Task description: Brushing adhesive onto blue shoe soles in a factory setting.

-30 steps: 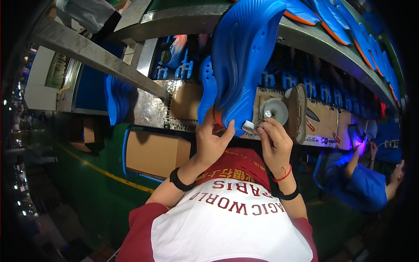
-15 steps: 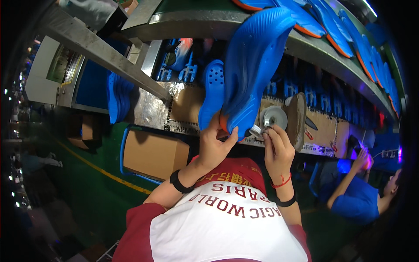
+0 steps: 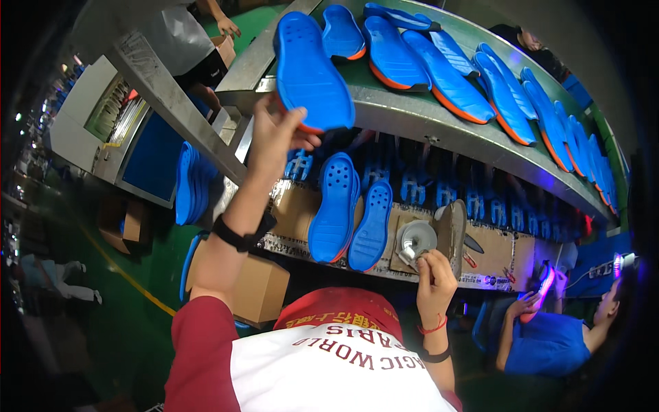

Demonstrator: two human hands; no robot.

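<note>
With my left arm stretched forward, my left hand point(image 3: 274, 134) grips the near end of a blue shoe sole point(image 3: 309, 72) with an orange edge, its thumb on top. That sole is at the near left edge of the upper belt. My right hand point(image 3: 437, 276) is pinched closed beside a pale round dish point(image 3: 427, 233) on the lower bench. Whatever its fingertips hold is too small to make out. Left of the dish lie two blue soles, a larger sole point(image 3: 332, 209) with another beneath it and a smaller sole point(image 3: 371, 230).
Several blue soles point(image 3: 439, 75) line the raised belt point(image 3: 384, 103). A slanted metal post point(image 3: 171, 89) stands at the left, above a cardboard box point(image 3: 257, 288). Red-handled tools point(image 3: 469, 259) lie right of the dish. A co-worker point(image 3: 552, 343) in blue holds a sole at the right.
The blue sole has moved from in front of me up and left to the belt in my left hand. My right hand has let it go and stays by the dish.
</note>
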